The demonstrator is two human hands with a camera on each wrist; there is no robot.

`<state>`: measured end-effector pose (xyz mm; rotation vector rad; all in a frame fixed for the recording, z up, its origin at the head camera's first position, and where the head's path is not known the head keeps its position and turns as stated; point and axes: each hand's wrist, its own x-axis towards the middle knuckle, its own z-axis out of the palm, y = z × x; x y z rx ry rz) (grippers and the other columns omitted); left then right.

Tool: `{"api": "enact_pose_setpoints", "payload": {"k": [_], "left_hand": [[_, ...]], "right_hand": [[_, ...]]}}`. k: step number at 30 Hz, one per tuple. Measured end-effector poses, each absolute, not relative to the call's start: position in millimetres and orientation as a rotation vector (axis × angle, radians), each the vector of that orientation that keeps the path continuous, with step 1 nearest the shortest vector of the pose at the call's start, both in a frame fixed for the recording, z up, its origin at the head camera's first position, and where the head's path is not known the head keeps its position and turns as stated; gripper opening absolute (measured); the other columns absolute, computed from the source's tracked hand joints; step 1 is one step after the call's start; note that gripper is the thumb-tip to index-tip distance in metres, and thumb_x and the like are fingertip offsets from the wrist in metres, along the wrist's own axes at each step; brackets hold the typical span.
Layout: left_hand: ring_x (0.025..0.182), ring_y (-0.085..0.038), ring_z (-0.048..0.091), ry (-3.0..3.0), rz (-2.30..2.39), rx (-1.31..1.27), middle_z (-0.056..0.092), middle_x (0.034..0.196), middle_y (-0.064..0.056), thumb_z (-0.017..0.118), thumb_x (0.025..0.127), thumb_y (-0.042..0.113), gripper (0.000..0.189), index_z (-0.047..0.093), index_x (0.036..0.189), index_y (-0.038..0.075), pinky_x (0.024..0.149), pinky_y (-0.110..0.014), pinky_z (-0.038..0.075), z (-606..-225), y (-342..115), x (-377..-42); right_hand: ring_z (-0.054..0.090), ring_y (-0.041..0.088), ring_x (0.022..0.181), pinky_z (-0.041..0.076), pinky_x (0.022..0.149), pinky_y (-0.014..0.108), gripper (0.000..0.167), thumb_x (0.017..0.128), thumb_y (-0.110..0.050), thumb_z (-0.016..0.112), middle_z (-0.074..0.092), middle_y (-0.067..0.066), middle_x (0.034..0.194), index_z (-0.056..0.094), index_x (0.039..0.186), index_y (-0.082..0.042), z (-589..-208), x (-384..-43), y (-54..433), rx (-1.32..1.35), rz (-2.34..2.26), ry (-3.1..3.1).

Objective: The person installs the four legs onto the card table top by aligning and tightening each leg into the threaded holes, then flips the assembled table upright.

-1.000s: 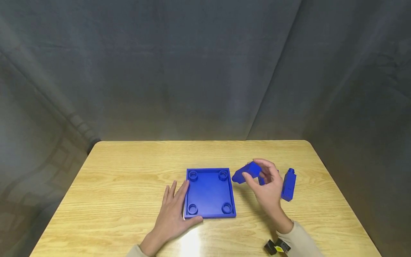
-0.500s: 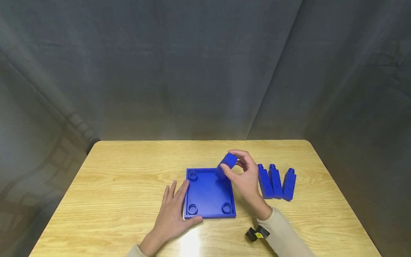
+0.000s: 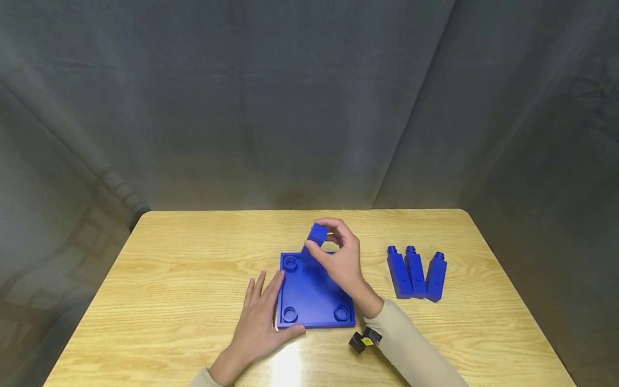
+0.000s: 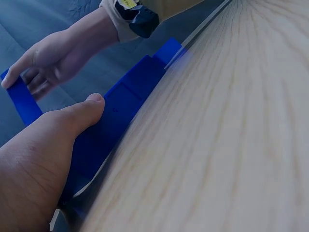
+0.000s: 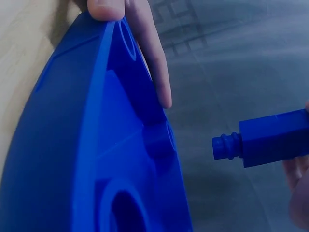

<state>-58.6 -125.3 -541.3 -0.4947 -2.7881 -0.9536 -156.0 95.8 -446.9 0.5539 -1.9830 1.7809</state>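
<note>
We moved our right hand [image 3: 340, 263] left, pinching a post [image 3: 317, 234] above the tray [image 3: 314, 301], nearer but not in the far-left socket [image 3: 290, 264]; our spread left hand [image 3: 261, 322] touched the tray's left side. Three more posts [image 3: 414, 273] lay right.

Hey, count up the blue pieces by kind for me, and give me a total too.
Posts: 4 (3 on the table, 1 in the right hand)
Tray: 1
Total: 5
</note>
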Motion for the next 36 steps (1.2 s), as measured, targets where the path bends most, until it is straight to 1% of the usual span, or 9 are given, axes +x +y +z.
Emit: {"api": "enact_pose_setpoints", "payload": {"k": [4, 14, 18, 21, 24, 28, 32, 36], "left_hand": [[0.166, -0.050, 0.025, -2.775, -0.955, -0.505, 0.046, 0.174, -0.010, 0.073, 0.082, 0.088, 0.125, 0.033, 0.176, 0.016, 0.134, -0.070, 0.013, -542, -126, -58], [0.167, -0.048, 0.024, -2.786, -0.939, -0.499, 0.046, 0.174, -0.012, 0.077, 0.082, 0.084, 0.125, 0.032, 0.176, 0.016, 0.135, -0.067, 0.012, -541, -127, -59], [0.167, -0.048, 0.024, -2.786, -0.952, -0.498, 0.045, 0.175, -0.011, 0.078, 0.082, 0.083, 0.124, 0.032, 0.176, 0.016, 0.135, -0.067, 0.012, -541, -126, -58], [0.167, -0.048, 0.024, -2.786, -0.965, -0.496, 0.045, 0.175, -0.011, 0.080, 0.081, 0.081, 0.124, 0.033, 0.176, 0.016, 0.135, -0.066, 0.011, -540, -126, -57], [0.167, -0.047, 0.024, -2.784, -0.971, -0.494, 0.045, 0.175, -0.011, 0.080, 0.081, 0.081, 0.124, 0.034, 0.176, 0.016, 0.136, -0.064, 0.010, -540, -125, -57], [0.167, -0.048, 0.024, -2.779, -0.968, -0.499, 0.044, 0.175, -0.010, 0.080, 0.081, 0.081, 0.124, 0.034, 0.175, 0.015, 0.137, -0.062, 0.009, -540, -125, -57], [0.167, -0.048, 0.024, -2.785, -0.970, -0.494, 0.045, 0.175, -0.010, 0.080, 0.081, 0.081, 0.124, 0.034, 0.176, 0.016, 0.136, -0.065, 0.011, -541, -125, -58], [0.167, -0.048, 0.023, -2.808, -0.983, -0.466, 0.045, 0.175, -0.013, 0.082, 0.079, 0.080, 0.125, 0.032, 0.176, 0.019, 0.135, -0.069, 0.012, -541, -124, -59]], "right_hand": [[0.074, 0.011, 0.100, 0.064, 0.091, 0.023, 0.044, 0.087, 0.005, 0.088, 0.076, 0.020, 0.124, 0.073, 0.128, 0.003, -449, -161, 88, 0.558, 1.788, -2.010], [0.076, 0.018, 0.099, 0.066, 0.092, 0.032, 0.043, 0.088, 0.005, 0.090, 0.077, 0.018, 0.125, 0.074, 0.128, 0.003, -454, -173, 73, 0.579, 1.804, -2.046], [0.078, 0.025, 0.099, 0.066, 0.093, 0.034, 0.042, 0.090, 0.001, 0.090, 0.077, 0.016, 0.125, 0.075, 0.129, 0.001, -457, -172, 70, 0.601, 1.805, -2.086], [0.079, 0.029, 0.100, 0.067, 0.094, 0.039, 0.043, 0.090, -0.001, 0.091, 0.078, 0.015, 0.125, 0.075, 0.130, -0.001, -460, -170, 68, 0.623, 1.788, -2.131], [0.079, 0.031, 0.102, 0.068, 0.095, 0.044, 0.043, 0.091, -0.003, 0.091, 0.077, 0.015, 0.125, 0.074, 0.131, -0.004, -463, -171, 66, 0.645, 1.764, -2.176], [0.079, 0.031, 0.103, 0.068, 0.095, 0.044, 0.043, 0.091, -0.004, 0.091, 0.077, 0.014, 0.126, 0.074, 0.131, -0.004, -465, -172, 65, 0.646, 1.749, -2.199], [0.079, 0.030, 0.103, 0.067, 0.096, 0.042, 0.043, 0.091, -0.005, 0.091, 0.078, 0.013, 0.126, 0.074, 0.131, -0.005, -465, -173, 64, 0.635, 1.754, -2.211], [0.079, 0.031, 0.102, 0.067, 0.095, 0.047, 0.043, 0.092, -0.007, 0.092, 0.078, 0.013, 0.124, 0.075, 0.132, -0.006, -465, -174, 64, 0.631, 1.767, -2.212]]}}
